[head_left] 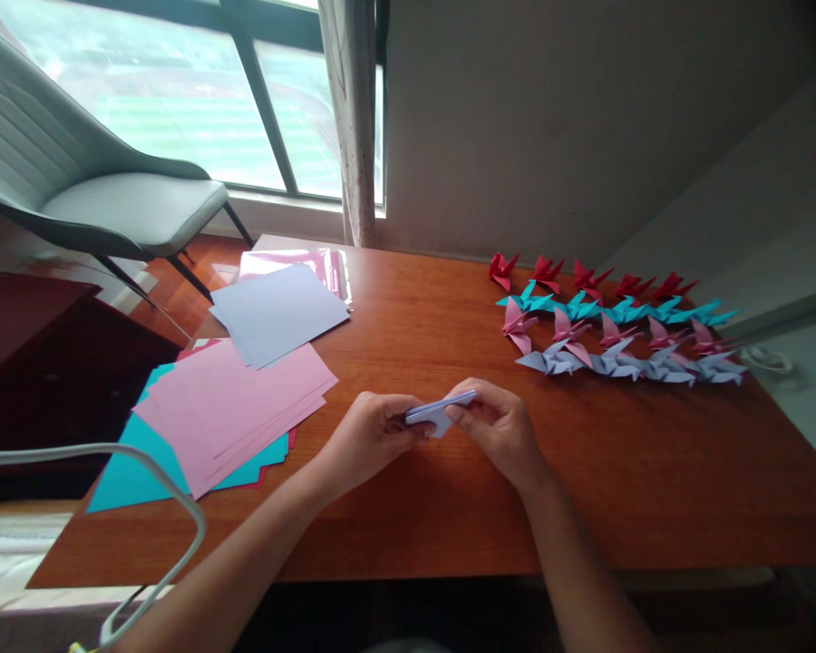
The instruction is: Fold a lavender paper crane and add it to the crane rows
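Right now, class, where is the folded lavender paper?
Head view, near centre: the folded lavender paper is pinched between the left hand and right hand above the table, pink sheets to its left, paper cranes to its right.

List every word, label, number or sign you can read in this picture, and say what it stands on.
There is no readable text anywhere.
The folded lavender paper, pinched between the left hand and the right hand, is plain. So are the pink sheets, the lavender sheets, the paper cranes and the table.
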Available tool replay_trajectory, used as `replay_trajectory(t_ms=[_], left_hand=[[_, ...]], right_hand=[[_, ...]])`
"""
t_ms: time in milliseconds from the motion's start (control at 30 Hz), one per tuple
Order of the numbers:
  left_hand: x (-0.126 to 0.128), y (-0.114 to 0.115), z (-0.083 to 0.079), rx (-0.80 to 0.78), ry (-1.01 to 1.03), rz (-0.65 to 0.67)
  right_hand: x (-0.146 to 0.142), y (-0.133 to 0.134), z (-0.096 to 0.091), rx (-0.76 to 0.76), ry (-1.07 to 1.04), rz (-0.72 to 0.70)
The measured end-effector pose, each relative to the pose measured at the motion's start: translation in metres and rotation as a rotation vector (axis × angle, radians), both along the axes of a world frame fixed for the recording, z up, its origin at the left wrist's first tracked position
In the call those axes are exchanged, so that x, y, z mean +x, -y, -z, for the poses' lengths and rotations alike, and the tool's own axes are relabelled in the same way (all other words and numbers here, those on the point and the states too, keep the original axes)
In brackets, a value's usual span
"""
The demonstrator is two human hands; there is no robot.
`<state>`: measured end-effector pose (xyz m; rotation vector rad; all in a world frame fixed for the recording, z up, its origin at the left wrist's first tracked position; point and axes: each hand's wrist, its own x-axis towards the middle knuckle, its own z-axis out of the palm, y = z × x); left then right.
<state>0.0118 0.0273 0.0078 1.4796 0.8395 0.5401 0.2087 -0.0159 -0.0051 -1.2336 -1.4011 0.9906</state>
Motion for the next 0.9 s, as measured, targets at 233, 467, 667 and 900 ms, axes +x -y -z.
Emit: replay_trajectory(t_ms=[233,467,667,900], left_hand=[[-0.0002,-0.0042,-0.0002,-0.064,0.081,-0.08],[-0.0039,-0.008,-0.0066,-0.334,0.247,-0.048],[-0.0064,-0.0083,-0.0012,-0.485,0.306,-0.022],[-0.0086,-0.0096,-0.0006,-0.654,0.347,0.0]], right_hand=[[-0.0021,0.0001,0.0011,-0.059,0.021,-0.027],[-0.0017,0.003,-0.0018,-0.078,-0.045,-0.059],[-0.0008,0.0039,0.0009,-0.077,-0.101,-0.066],[-0.0013,0.0023,0.0009,-0.083,-0.05,-0.029]])
